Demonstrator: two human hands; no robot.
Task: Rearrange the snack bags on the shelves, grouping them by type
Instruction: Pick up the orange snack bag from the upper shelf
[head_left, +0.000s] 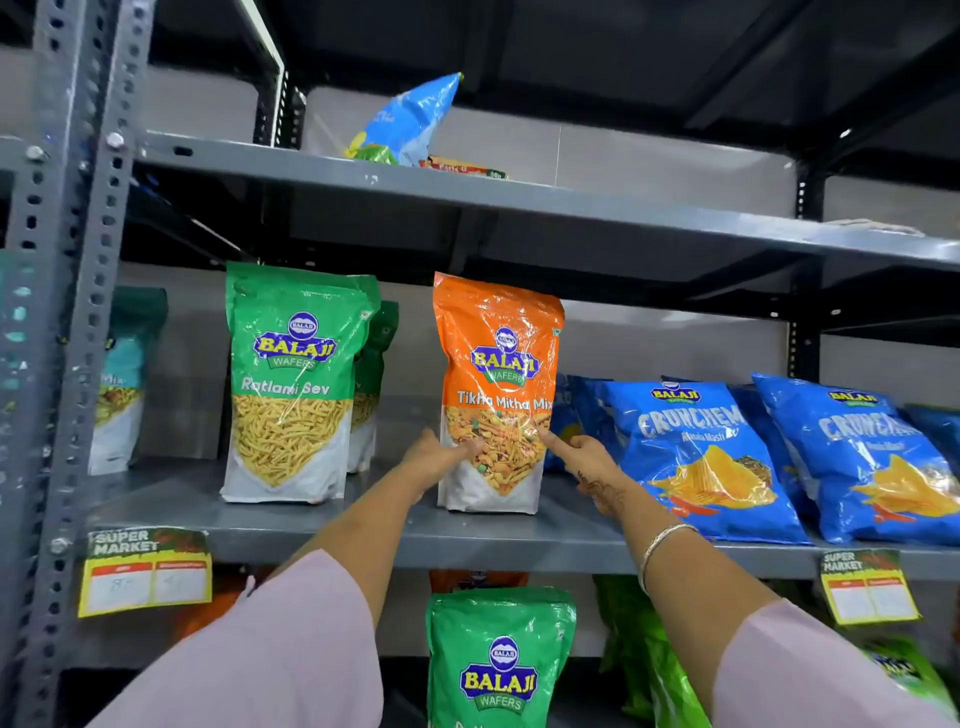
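An orange Tikha Mitha Mix bag (496, 364) stands upright in the middle of the grey middle shelf (363, 540). My left hand (436, 460) presses its lower left side and my right hand (587, 457) its lower right edge, so both hold it. Left of it stand green Ratlami Sev bags (291, 374), with another green one behind. To the right lean blue Crunchem chips bags (696, 457), and a further one (872, 457). A teal bag (122, 379) stands at the far left, partly hidden by the upright.
On the top shelf (467, 192) lies a light-blue bag (410, 119) over a flat red packet. Below stands another green Balaji bag (498, 660), with green bags to its right. Yellow price tags (145, 571) hang from the shelf edge. A perforated steel upright (67, 312) rises at left.
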